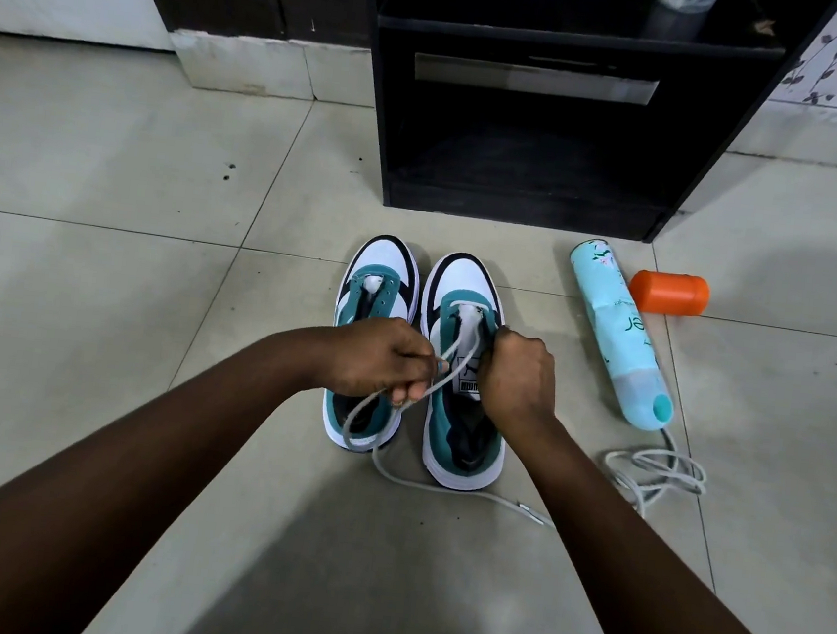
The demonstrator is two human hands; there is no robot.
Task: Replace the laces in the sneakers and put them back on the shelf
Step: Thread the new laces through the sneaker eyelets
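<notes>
Both sneakers stand side by side on the floor before the shelf (524,173). The left hand (381,359) pinches the lace (459,352); the right hand (516,371) is curled over the right sneaker (467,373), grip unclear. Risk: uneven pull may draw the lace's free end out of its eyelet.

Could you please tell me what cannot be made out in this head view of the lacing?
- Right hand: its fingertips, and what they pinch, hidden behind its own back.
- Right sneaker: side eyelets covered by both hands.
- Bottle on the shelf: top cut off by the upper edge.
- Spray can: label lettering too small.
</notes>
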